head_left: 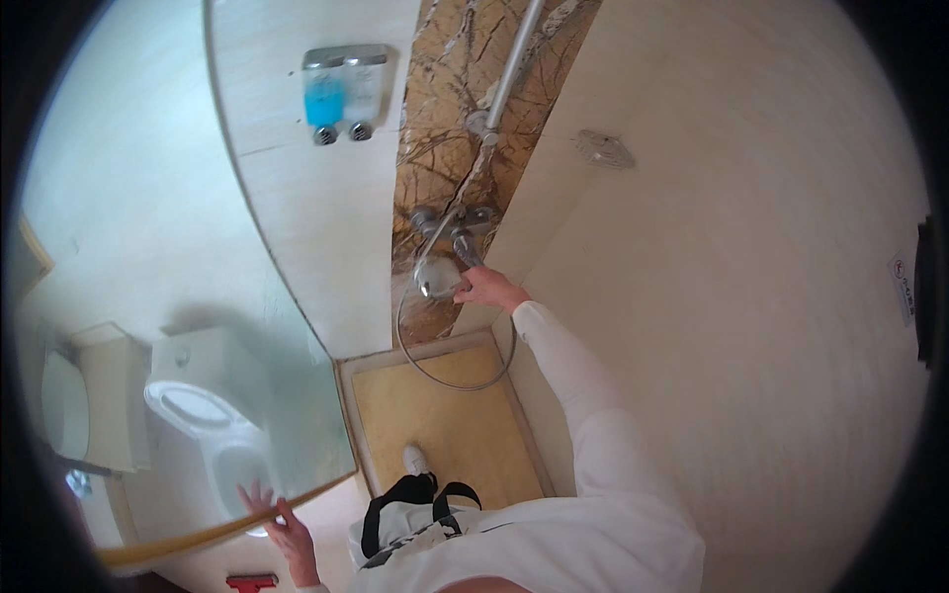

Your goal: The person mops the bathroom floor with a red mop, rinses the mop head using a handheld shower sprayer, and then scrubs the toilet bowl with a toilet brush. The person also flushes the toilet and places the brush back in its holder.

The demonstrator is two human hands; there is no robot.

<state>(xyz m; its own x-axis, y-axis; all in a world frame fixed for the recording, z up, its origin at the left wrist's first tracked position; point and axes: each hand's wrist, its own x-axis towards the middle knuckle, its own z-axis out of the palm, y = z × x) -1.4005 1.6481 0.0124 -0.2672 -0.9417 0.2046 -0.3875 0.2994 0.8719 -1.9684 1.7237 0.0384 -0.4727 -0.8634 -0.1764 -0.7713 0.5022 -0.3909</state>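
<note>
Brown marbled tiling rises beyond the right hand, whose fingers close round the shower head just to their left, while the left hand, fingers spread, straddles a glass panel's edge.

Bright, diffuse light over most of view; source unseen. Cool bluish cast through clear glass panel, warmer beige tone on pale smooth wall at right. Faint shadow behind white ceramic toilet. Small highlights on chrome handheld shower head, detail soft. White long sleeve nearly washed out. Fisheye bends straight edges; corners black.
</note>
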